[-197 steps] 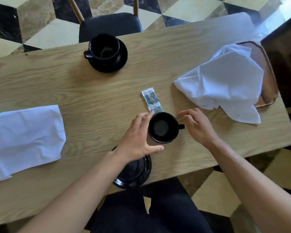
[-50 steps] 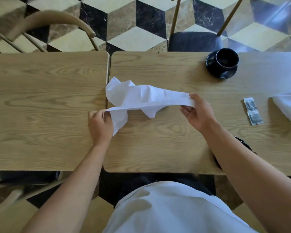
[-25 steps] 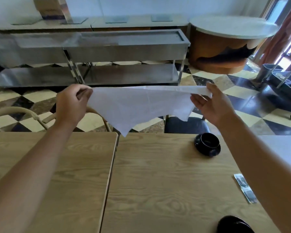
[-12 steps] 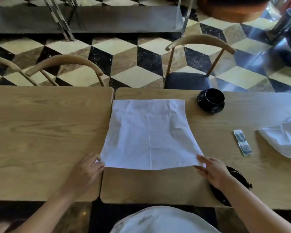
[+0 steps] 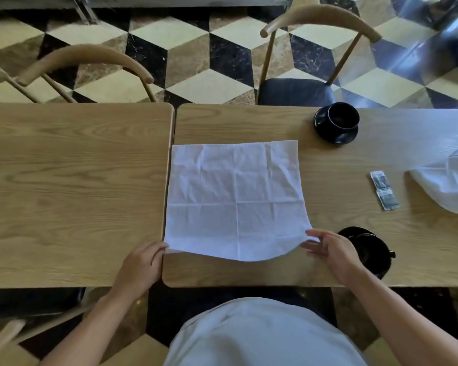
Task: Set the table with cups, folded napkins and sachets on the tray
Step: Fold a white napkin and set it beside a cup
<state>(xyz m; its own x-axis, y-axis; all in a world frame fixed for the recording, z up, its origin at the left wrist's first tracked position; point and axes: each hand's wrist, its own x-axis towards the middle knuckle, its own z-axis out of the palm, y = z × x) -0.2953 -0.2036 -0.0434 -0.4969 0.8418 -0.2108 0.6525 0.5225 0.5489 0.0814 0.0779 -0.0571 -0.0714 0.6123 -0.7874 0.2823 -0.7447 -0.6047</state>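
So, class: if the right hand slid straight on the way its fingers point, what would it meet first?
The right hand points left along the near edge, already touching the white napkin. Beyond that comes the left hand, though height is unclear.

- The bare left hand (image 5: 140,262) reaches forward, knuckles up, its fingers (image 5: 158,250) curled together and pinching.
- The bare right hand (image 5: 331,250) reaches forward, fingers (image 5: 311,244) spread and pointing left.
- Both forearms are bare, angling inward.
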